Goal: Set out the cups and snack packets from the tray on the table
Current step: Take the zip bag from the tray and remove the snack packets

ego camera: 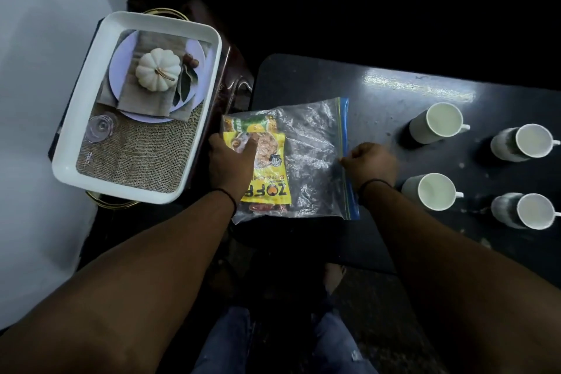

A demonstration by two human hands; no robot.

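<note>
Now the left hand (232,165) presses the snack packets (267,161) through the zip bag (312,158) while the right hand (368,164) pinches its blue seal (346,130), best peeled open steadily.

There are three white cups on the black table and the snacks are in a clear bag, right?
Not quite: the head view shows four white ceramic cups on the glossy black table, not three. The yellow snack packets are indeed inside the clear plastic zip bag.
</note>
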